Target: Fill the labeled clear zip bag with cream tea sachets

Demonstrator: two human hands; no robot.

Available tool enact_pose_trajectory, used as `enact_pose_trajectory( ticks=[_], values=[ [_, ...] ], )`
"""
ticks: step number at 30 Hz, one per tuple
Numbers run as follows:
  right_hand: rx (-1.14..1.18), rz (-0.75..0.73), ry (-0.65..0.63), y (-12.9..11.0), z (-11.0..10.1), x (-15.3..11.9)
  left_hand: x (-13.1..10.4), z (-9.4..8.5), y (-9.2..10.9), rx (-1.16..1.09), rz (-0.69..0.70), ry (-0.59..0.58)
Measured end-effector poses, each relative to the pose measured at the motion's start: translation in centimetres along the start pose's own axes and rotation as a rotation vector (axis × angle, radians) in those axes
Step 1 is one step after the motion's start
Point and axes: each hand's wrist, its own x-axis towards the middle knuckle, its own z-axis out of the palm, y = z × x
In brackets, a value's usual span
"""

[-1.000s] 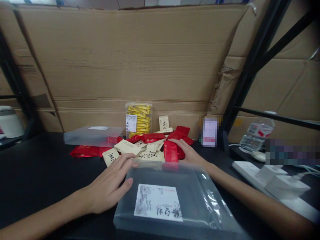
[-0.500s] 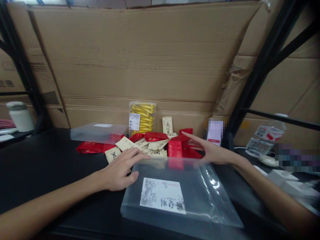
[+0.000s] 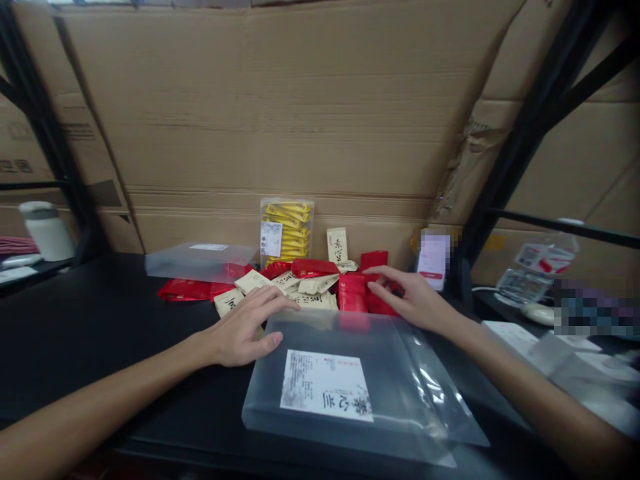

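A clear plastic bag point(image 3: 400, 373) with a printed white label point(image 3: 327, 387) lies on the black table in front of me. My left hand point(image 3: 250, 330) rests open at its far left corner, fingers stretched over the edge beside the cream packets point(image 3: 317, 300). Behind the bag's right side, my right hand point(image 3: 407, 297) reaches with fingers apart to the red packets point(image 3: 353, 293); its fingertips are at them, and I see nothing held. Red and cream packets lie mixed in a loose pile. One cream packet point(image 3: 337, 245) stands upright at the back.
A clear box of yellow packets point(image 3: 287, 230) stands against the cardboard wall point(image 3: 300, 120). Left of it lies a translucent box point(image 3: 173, 263). A phone point(image 3: 433, 260) leans at the back right. A water bottle point(image 3: 537, 267) and white boxes point(image 3: 565, 353) sit at right, a white flask point(image 3: 47, 233) at left.
My right hand has come in slightly left and nearer, its fingers now lower over the red packets. My left hand stays at the bag's corner. The view has shifted a little.
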Motion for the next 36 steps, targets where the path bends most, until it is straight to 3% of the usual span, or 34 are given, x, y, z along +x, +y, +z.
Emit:
enact_pose_trajectory(
  ticks=[9,15,25,32,36],
  values=[
    [0.104,0.126,-0.028,-0.3,2.4,-0.3,0.1,-0.2,-0.1,0.006,-0.001,-0.002],
    [0.176,0.115,-0.019,-0.1,2.7,-0.4,0.3,-0.4,-0.5,0.038,-0.039,-0.001],
    [0.34,0.157,-0.019,-0.6,2.4,-0.5,-0.4,-3.4,-4.6,0.198,-0.13,0.225],
    [0.477,0.261,-0.016,-0.6,2.3,-0.4,-0.6,-3.9,-4.8,0.261,-0.094,0.006],
    [0.423,0.251,0.084,-0.6,2.0,-0.2,-0.4,-3.3,-5.0,0.251,-0.049,0.056]
  ],
)
